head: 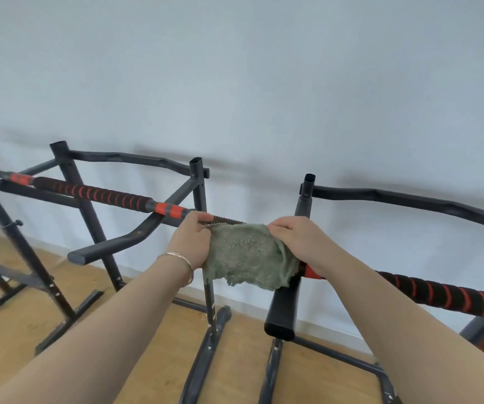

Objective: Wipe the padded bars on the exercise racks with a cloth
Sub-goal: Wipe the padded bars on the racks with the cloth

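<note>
A white wall [235, 68] is seen behind everything, and a wooden floor [153, 330] lies below. Two black exercise racks are placed along the wall: the left rack [89, 217] and the right rack [409, 198], near each other. A left padded bar [95, 192], wound in black and red, is carried across the left rack. A right padded bar [444, 293] of the same pattern is seen at the right rack. Whether they are one long bar cannot be told.

Between the two padded parts a grey-green cloth [249, 255] is draped over the bar, and its ragged lower edge hangs free. The upper left corner of the cloth is pinched by the left hand [191, 240], beside a thin ribbed section [223, 220]. The right side of the cloth is gripped by the right hand [299, 240], with the fingers curled over it at the bar. A thin bracelet [181, 258] is worn on the left wrist.
</note>
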The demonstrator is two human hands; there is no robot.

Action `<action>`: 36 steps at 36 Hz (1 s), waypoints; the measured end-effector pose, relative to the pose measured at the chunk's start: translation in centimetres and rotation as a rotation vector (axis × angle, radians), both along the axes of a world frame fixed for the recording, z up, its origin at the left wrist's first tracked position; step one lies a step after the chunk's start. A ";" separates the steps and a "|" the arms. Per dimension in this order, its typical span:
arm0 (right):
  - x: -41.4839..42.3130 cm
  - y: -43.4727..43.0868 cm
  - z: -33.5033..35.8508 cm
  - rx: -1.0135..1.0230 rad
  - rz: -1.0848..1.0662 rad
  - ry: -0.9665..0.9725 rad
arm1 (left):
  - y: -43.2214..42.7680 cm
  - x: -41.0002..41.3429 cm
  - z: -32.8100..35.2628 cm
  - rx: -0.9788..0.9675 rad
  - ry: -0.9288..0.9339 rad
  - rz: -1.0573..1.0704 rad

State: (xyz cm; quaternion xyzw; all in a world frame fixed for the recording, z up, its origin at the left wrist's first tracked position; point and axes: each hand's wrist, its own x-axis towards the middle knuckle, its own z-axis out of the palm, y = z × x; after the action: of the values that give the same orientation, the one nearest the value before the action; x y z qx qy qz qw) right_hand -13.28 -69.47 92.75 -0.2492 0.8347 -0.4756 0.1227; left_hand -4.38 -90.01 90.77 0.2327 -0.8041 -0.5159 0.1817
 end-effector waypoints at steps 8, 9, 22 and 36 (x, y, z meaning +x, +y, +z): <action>0.3 -1.4 -0.7 0.260 0.040 0.282 | -0.9 0.5 -2.6 -0.634 -0.129 0.010; 0.1 -1.0 -0.9 0.273 0.018 0.302 | -0.7 0.4 -2.9 -0.849 -0.107 0.022; -0.5 5.2 -2.7 0.969 0.046 0.659 | 2.4 -2.9 -3.3 -1.379 -0.118 -0.430; -1.1 4.9 -3.2 1.099 0.043 0.637 | 1.7 -3.4 -6.7 -1.148 0.499 -0.377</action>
State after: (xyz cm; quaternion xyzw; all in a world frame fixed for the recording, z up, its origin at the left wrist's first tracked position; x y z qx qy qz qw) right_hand -14.33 -64.57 89.58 -0.2958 0.9473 0.1223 -0.0119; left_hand -7.81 -88.31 84.12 -0.1729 -0.9125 -0.0659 0.3647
